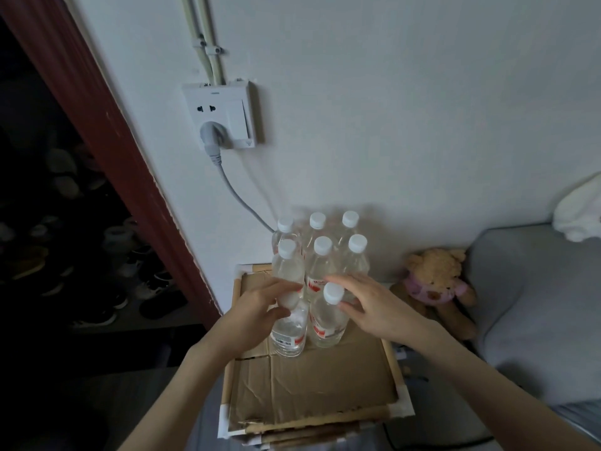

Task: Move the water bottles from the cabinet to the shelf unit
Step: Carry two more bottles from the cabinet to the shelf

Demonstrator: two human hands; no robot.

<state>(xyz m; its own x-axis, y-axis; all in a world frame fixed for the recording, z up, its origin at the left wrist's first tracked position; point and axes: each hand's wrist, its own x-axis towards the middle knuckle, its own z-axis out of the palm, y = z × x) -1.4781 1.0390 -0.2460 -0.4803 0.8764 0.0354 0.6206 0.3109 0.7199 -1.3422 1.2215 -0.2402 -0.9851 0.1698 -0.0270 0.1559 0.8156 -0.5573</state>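
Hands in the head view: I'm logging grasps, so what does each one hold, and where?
The left hand grips the front-left water bottle round its cap and neck. The right hand holds nothing, fingers spread beside the front-right water bottle.

8 clear bottles [322, 265], upright, white caps

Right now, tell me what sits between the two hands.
In the head view, one white-capped bottle stands between the left hand and right hand. The left hand grips another bottle beside it.
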